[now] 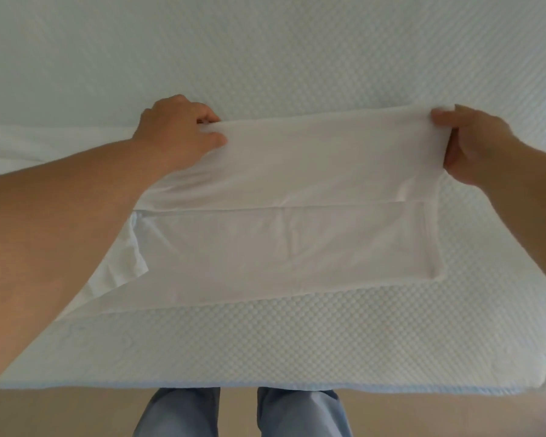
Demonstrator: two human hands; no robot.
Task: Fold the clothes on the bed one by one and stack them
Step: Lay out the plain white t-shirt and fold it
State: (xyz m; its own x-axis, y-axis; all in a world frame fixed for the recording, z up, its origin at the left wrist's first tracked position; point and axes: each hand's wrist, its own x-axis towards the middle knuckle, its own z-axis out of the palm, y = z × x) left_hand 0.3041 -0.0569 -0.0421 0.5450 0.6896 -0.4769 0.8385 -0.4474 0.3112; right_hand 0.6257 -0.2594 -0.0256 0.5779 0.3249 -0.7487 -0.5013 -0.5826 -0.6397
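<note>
A white garment lies on the pale textured bed, partly folded into a wide rectangle. Its far part is lifted off the bed as a taut flap. My left hand grips the flap's far left corner, fingers curled round the edge. My right hand pinches the far right corner between thumb and fingers. A sleeve or loose piece of the garment sticks out at the lower left, partly under my left forearm.
More white fabric lies bunched on the bed at the far left. The bed's front edge runs just before my legs in blue jeans on a beige floor. Bare mattress stretches behind the garment.
</note>
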